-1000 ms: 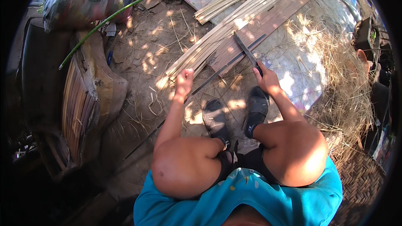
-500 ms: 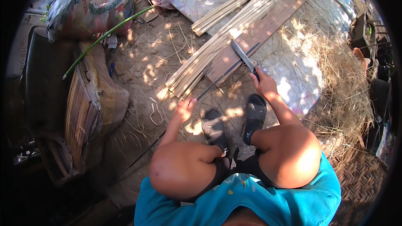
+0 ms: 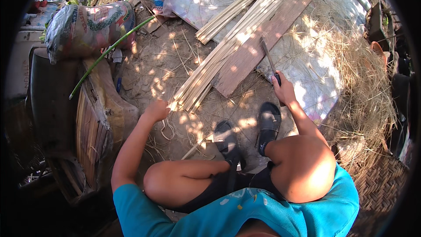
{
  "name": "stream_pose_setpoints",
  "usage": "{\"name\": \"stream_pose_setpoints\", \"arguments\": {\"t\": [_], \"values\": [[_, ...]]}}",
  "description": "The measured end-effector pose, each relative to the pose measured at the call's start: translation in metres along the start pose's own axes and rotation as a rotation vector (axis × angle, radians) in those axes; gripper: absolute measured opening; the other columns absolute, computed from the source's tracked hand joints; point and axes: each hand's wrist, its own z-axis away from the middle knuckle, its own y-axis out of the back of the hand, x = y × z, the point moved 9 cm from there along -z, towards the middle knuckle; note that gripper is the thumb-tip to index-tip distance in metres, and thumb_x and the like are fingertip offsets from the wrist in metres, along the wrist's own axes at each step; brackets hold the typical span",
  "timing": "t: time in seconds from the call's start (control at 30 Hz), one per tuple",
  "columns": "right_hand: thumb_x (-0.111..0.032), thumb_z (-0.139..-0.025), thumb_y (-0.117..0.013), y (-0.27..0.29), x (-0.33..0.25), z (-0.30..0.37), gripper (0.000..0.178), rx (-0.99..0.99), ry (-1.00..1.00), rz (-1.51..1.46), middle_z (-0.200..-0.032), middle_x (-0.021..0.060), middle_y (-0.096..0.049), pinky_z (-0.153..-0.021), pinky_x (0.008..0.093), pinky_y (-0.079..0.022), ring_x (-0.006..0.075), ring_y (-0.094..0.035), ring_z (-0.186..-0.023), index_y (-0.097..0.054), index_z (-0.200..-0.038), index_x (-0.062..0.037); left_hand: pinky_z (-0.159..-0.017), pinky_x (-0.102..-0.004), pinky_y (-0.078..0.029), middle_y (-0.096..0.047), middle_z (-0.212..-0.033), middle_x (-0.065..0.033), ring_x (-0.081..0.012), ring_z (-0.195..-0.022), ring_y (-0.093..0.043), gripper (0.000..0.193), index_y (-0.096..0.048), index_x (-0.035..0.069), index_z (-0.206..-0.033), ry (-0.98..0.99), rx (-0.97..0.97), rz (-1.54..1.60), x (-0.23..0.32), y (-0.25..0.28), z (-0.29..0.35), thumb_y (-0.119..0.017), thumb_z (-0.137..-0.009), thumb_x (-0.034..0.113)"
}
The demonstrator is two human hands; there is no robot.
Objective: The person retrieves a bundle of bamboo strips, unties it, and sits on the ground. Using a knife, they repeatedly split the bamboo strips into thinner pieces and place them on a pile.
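Note:
My left hand (image 3: pixel 157 110) is closed at the near left end of a bundle of long pale bamboo strips (image 3: pixel 228 59); its fingers appear to pinch the end of a strip there, partly hidden by the hand. My right hand (image 3: pixel 285 89) is wrapped round the dark handle of a long knife (image 3: pixel 269 57). The blade points away from me, its tip over a reddish-brown wooden board (image 3: pixel 247 61). The bundle lies along the left side of this board.
Pale sheeting (image 3: pixel 307 70) lies under the board, with dry fibres (image 3: pixel 364 92) heaped at right. A filled sack (image 3: pixel 94 26) and worn wooden furniture (image 3: pixel 94 123) stand at left, crossed by a green stalk (image 3: pixel 112 50). My sandalled feet (image 3: pixel 226 138) are in front.
The long dark strip that my left hand held across the board no longer shows. My left hand has moved left to the bundle's end. My right hand has drawn the knife right, turning its blade.

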Motion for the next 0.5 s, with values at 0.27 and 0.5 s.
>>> {"name": "stream_pose_setpoints", "arguments": {"t": [0.27, 0.5], "values": [[-0.044, -0.099, -0.057, -0.008, -0.012, 0.016, 0.057, -0.054, -0.098, -0.044, -0.097, 0.033, -0.069, -0.084, 0.0527, -0.052, 0.0514, -0.066, -0.096, -0.048, -0.142, -0.008, -0.095, -0.0479, -0.052, -0.071, -0.112, -0.0178, -0.038, -0.105, -0.067, 0.03, -0.072, 0.01, -0.113, -0.087, 0.507, 0.298, 0.131, 0.162, -0.232, -0.055, -0.096, 0.027], [-0.041, -0.098, -0.058, -0.001, 0.0, 0.024, 0.058, -0.115, -0.044, -0.022, -0.096, 0.0317, -0.068, -0.084, 0.0542, -0.052, 0.052, -0.065, -0.095, -0.044, -0.14, -0.0033, -0.088, -0.0518, -0.053, -0.069, -0.108, -0.024, -0.0426, -0.102, -0.067, 0.024, -0.062, 0.004, -0.112, 0.084, 0.599, 0.406, 0.169, 0.151, -0.273, -0.055, -0.095, 0.02]]}}
